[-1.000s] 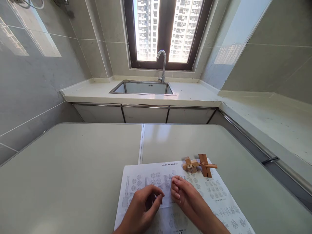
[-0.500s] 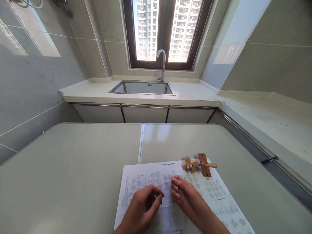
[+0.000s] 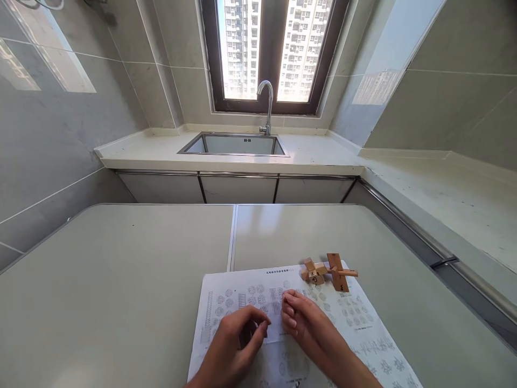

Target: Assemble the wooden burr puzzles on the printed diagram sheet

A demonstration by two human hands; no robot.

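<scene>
A white printed sheet (image 3: 355, 328) full of small diagrams lies on the near part of the table (image 3: 121, 269). My left hand (image 3: 234, 347) rests over the sheet with its fingers curled in toward the thumb; what is inside them is in shadow. My right hand (image 3: 307, 328) lies beside it, fingers bent and pressed together, tips on the paper. Near the sheet's far right corner sits a wooden puzzle (image 3: 328, 272) made of crossed notched bars, a hand's width beyond my right hand and untouched.
Beyond the table a pale counter holds a steel sink (image 3: 232, 145) with a curved tap (image 3: 266, 105) under a dark-framed window (image 3: 274, 54). A second counter (image 3: 444, 199) runs along the right wall. Grey tiles cover the walls.
The view has shifted very slightly. Both hands stay in the same pose on the sheet and the wooden puzzle has not moved.
</scene>
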